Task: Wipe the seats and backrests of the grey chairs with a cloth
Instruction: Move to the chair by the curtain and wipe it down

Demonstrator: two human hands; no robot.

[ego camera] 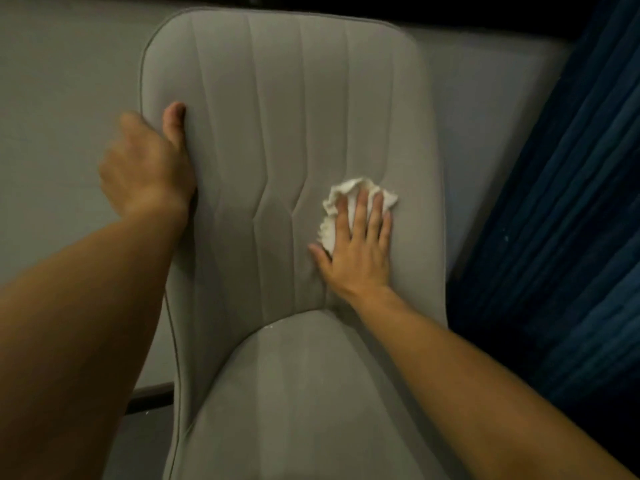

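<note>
Left hand (147, 168) grips grey chair backrest (277, 116) at 9 o'clock; right hand (356, 251), fingers straight, presses white cloth (349, 192) at 4 o'clock.

You're getting one view only, the head cam, so nothing is overlapping with a second view. It's looking forward and steeply down from above, sitting close to the grey chair (277, 150), whose backrest and seat are filling most of the frame. Both forearms are coming in from the bottom edge. Wide-angle lens is bending the edges; a blue curtain (554, 220) is running down the right side.
</note>
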